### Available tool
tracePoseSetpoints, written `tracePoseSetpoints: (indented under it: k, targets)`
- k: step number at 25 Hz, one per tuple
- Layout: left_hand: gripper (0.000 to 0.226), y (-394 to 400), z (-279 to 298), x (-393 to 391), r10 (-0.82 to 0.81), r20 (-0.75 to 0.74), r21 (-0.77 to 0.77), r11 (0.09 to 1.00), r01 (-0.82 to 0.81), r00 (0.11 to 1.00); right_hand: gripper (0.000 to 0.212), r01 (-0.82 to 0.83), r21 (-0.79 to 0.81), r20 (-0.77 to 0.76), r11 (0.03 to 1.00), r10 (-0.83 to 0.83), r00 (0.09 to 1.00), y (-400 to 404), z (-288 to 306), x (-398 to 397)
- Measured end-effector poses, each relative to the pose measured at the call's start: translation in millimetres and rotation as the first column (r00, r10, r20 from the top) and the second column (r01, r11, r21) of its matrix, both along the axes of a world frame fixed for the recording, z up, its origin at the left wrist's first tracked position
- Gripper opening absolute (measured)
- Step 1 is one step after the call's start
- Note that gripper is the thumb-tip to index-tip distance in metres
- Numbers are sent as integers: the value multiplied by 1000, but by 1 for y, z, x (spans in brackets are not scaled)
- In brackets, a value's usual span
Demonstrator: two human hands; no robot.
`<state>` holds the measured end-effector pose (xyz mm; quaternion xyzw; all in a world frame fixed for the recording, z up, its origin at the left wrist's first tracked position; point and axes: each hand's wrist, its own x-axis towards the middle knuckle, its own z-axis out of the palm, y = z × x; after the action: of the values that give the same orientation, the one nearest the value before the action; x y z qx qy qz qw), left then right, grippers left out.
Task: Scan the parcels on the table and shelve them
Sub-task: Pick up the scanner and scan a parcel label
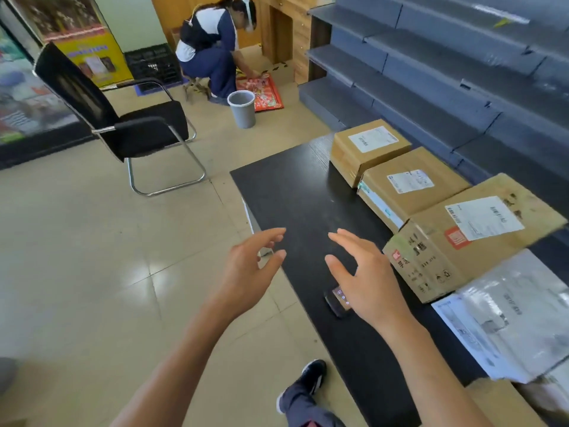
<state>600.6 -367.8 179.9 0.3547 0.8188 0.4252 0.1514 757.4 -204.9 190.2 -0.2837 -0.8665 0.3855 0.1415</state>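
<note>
far box (369, 149): brown carton, white label, right of centre on the counter (292, 195)
middle box (411, 188): touching it
near box (471, 235): printed, tilted
grey mailer (511, 315): lower right
shelves (431, 66): grey, upper right

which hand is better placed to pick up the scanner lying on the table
Right. The right hand hovers open directly above the scanner on the black table, while the left hand is open off the table's edge, farther away.
</note>
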Motion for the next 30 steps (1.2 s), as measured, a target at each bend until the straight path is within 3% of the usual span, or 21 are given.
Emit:
tracePoseSetpoints:
  k: [8, 16, 19, 23, 26, 30]
  targets:
    - [38, 102, -12, -42, -181, -15, -99, 979, 178, 983, 46, 147, -23, 62, 989, -145, 987, 74, -20, -24]
    - [39, 181, -55, -57, -467, 56, -167, 867, 469, 883, 45, 390, -57, 221, 919, -369, 903, 99, -70, -14]
    - [39, 200, -74, -72, -557, 106, -175, 805, 567, 824, 42, 537, -88, 349, 839, -479, 805, 95, -97, -17]
    - [36, 220, -98, -86, -658, 223, -199, 692, 694, 719, 39, 745, -93, 530, 660, -601, 598, 68, -143, -23]
    - [36, 228, -114, -95, -727, 211, -244, 608, 756, 653, 46, 825, -60, 629, 563, -620, 469, 43, -179, -30]
    - [40, 232, -132, -102, -854, 181, -320, 417, 851, 487, 68, 892, 1, 677, 452, -657, 333, 12, -222, -41]
